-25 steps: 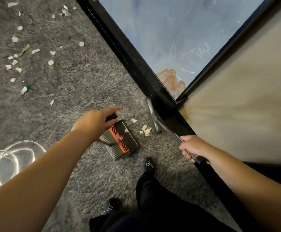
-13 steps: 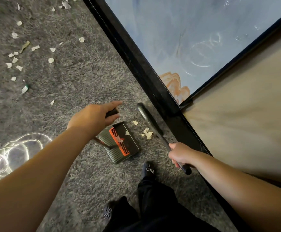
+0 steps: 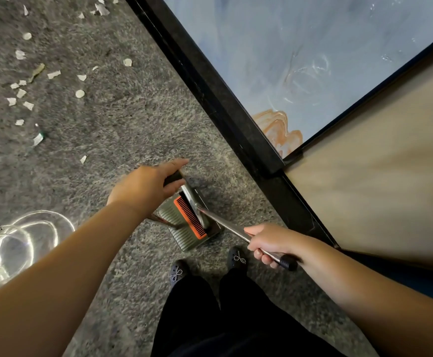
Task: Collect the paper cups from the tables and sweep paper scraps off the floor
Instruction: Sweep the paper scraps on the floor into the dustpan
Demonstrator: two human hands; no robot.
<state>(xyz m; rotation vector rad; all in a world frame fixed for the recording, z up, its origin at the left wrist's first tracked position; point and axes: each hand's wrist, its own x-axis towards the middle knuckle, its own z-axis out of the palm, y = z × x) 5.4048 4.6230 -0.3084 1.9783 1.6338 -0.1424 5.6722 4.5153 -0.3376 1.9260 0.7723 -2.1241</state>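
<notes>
The left hand (image 3: 145, 188) is gripping the grey dustpan with the orange comb (image 3: 189, 222) to steady it, while the right hand (image 3: 269, 244) is holding the shiny metal broom (image 3: 225, 222) in the pan, and white paper scraps (image 3: 20, 92) are lying far off on the grey carpet (image 3: 122, 130).

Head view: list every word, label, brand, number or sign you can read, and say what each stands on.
None: no readable text shows anywhere in the frame.
Grey dustpan with orange comb: no lettering shows.
Metal broom handle with black end cap: no lettering shows.
White paper scraps on the grey carpet: no print shows on any.
Blue marbled panel in a black frame: pattern only, no words.
</notes>
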